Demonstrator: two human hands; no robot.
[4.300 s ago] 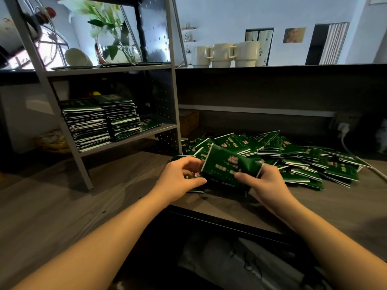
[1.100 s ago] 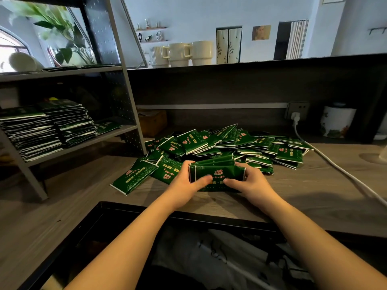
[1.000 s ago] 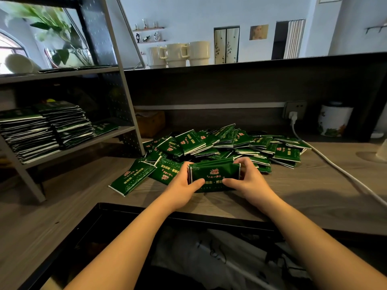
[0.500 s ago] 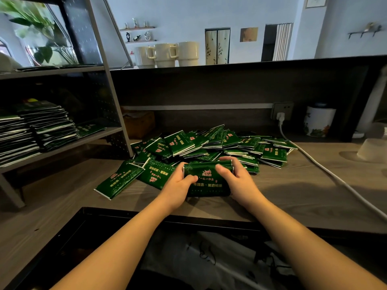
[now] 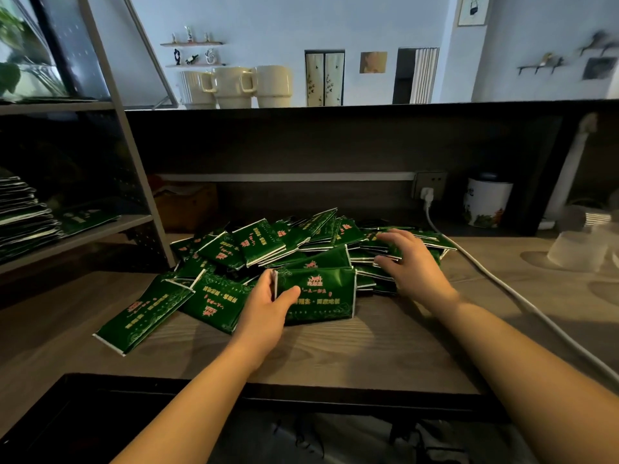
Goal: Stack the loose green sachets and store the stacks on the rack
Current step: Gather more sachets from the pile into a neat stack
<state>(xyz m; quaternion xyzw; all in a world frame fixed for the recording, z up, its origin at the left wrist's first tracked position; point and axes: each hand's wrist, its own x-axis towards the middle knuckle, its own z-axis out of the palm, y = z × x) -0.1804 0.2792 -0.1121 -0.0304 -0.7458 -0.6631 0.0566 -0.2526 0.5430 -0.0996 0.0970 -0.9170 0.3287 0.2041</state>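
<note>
A small stack of green sachets [image 5: 321,296] rests on the wooden counter [image 5: 335,349] in front of me. My left hand [image 5: 268,309] grips its left end, thumb on top. Behind it spreads a loose pile of green sachets [image 5: 268,242]. My right hand [image 5: 412,262] lies over the right part of that pile, fingers spread and lightly curled, touching sachets; whether it pinches one cannot be told. The grey metal rack [image 5: 100,229] stands at the left, with stacked sachets [image 5: 23,219] on its shelf at the frame's left edge.
A white cable [image 5: 522,306] runs from a wall socket [image 5: 430,185] across the counter's right side. A white jar [image 5: 485,202] and a clear cup [image 5: 576,249] stand at the right. Mugs [image 5: 234,87] sit on the upper ledge. A dark open bin [image 5: 301,430] lies below the counter's front edge.
My right hand let go of the stack's right end and moved right and back onto the loose pile. My left hand still holds the stack. The view has turned to the right.
</note>
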